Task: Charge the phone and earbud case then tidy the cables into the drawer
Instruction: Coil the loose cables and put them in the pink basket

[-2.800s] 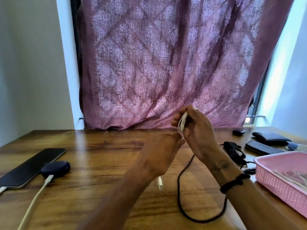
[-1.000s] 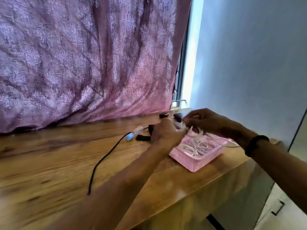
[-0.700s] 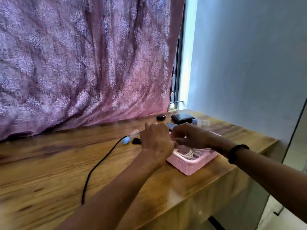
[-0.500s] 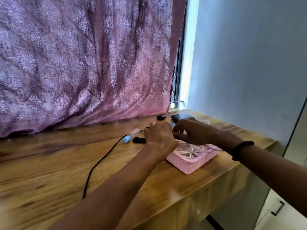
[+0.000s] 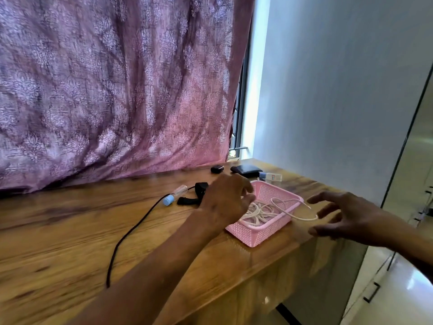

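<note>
Since half a second ago the right hand (image 5: 346, 215) has drawn back off the pink basket (image 5: 262, 233) and now hovers past the surface's right edge, its grip open with fingers spread and holding nothing. The left hand (image 5: 225, 202) has stayed at the basket's left rim, fingers loosely curled above the white cable (image 5: 260, 211); its grip looks open, closed on nothing that shows. The white cable lies coiled inside the basket, with one loop spilling over the right rim toward the right hand. The basket sits at the front right corner of the wooden surface (image 5: 70, 231). A black cable (image 5: 131, 233) trails across the surface from left of the basket toward the front edge. Near it lie a small clear bottle with a blue cap (image 5: 174, 195) and a black strap-like item (image 5: 195, 195), partly hidden by the left hand. Toward the back right corner rest a dark wallet (image 5: 246, 170) and a small black case (image 5: 217, 169).
</note>
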A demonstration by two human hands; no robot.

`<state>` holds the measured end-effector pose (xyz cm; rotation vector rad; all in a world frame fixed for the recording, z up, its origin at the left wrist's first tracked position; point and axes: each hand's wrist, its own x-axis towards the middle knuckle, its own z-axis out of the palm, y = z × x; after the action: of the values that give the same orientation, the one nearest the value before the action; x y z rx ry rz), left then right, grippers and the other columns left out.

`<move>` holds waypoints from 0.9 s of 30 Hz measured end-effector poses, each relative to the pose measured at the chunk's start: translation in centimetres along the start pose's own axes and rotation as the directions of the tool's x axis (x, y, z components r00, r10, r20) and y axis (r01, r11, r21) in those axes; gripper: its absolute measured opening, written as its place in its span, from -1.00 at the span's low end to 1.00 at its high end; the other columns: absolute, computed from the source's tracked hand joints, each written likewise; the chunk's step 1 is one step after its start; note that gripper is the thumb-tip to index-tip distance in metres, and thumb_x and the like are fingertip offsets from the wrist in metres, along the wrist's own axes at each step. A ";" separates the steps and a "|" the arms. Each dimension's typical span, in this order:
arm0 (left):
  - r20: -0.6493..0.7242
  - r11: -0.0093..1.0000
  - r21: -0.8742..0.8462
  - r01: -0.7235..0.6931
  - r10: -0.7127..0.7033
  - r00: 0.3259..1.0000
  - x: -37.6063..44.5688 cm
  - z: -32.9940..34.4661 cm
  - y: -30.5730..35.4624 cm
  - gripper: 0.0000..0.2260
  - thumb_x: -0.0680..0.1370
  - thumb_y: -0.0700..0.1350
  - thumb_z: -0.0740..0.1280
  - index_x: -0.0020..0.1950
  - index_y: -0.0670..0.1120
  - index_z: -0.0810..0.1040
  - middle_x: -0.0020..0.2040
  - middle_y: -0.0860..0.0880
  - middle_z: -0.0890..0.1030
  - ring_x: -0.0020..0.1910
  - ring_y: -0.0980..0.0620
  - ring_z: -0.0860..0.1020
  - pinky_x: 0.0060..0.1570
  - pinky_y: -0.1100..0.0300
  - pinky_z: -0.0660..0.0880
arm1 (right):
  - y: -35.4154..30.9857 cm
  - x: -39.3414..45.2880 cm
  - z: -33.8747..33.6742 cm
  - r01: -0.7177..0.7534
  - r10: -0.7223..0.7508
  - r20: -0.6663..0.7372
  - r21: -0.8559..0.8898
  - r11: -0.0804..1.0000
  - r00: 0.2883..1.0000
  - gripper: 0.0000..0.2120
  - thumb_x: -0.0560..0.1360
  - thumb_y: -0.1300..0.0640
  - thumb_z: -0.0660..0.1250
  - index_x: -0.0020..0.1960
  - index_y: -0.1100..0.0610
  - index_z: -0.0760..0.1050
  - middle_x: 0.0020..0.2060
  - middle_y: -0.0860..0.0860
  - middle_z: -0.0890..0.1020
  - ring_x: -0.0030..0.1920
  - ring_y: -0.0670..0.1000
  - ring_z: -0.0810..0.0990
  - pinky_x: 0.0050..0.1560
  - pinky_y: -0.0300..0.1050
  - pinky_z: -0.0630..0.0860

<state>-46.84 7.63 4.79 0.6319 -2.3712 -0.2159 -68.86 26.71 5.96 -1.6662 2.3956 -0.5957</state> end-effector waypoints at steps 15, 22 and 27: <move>0.114 1.000 0.013 0.000 -0.001 0.993 0.7 1.5 1.5 -0.77 0.59 0.04 0.42 0.11 -0.07 0.74 0.04 -0.05 0.75 -0.04 0.02 0.69 0.05 0.04 0.63 | -4.7 5.1 1.2 0.279 -0.246 0.141 -0.312 0.908 0.959 -0.62 0.74 0.00 0.05 0.38 0.03 0.56 0.28 0.00 0.65 0.16 0.01 0.64 0.20 -0.02 0.56; 0.238 1.000 0.021 0.011 -0.016 0.971 0.3 2.7 1.8 -0.73 0.65 0.03 0.33 0.11 -0.12 0.71 -0.02 -0.09 0.73 -0.11 0.01 0.64 -0.03 0.09 0.58 | -3.7 5.8 2.9 0.208 -0.168 0.122 -0.597 0.775 0.978 -0.36 0.67 -0.29 -0.17 0.08 0.01 0.61 0.16 0.01 0.45 0.23 0.03 0.37 0.30 0.09 0.38; 0.157 1.000 0.018 -0.022 0.019 0.987 0.3 2.4 1.9 -0.74 0.64 0.05 0.34 0.16 -0.07 0.72 0.06 -0.03 0.74 -0.01 0.03 0.67 0.12 0.01 0.61 | -3.7 6.1 2.9 0.257 -0.264 0.021 -0.314 0.914 0.964 -0.44 0.61 -0.28 -0.01 -0.22 0.04 0.58 -0.23 0.04 0.64 -0.29 -0.10 0.57 -0.22 -0.26 0.44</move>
<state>-49.29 9.09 3.68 0.6191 -2.5324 -0.2415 -66.85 19.32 5.36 -2.1433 2.4009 -0.2723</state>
